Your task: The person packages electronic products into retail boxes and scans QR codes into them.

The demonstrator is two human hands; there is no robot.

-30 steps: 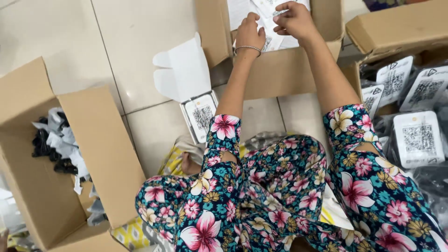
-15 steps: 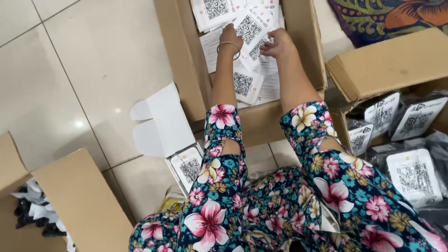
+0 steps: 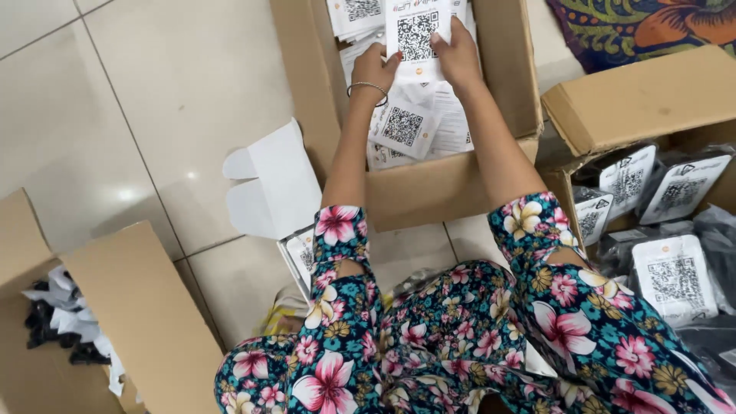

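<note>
Both hands reach into the open box (image 3: 491, 165) ahead. The left hand (image 3: 373, 67) and right hand (image 3: 458, 55) pinch a white card (image 3: 416, 34) by its lower edge, fingers pressed together on either side, holding it above the loose cards (image 3: 410, 126) heaped inside. A bracelet (image 3: 368, 88) circles the left wrist.

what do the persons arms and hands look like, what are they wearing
Both arms are bare from elbow to fingers. The left hand has a thin silver bracelet at the wrist; the right hand shows no jewellery. Short sleeves end near the elbows, dark teal fabric printed with large pink, white and yellow flowers. No gloves.
</note>
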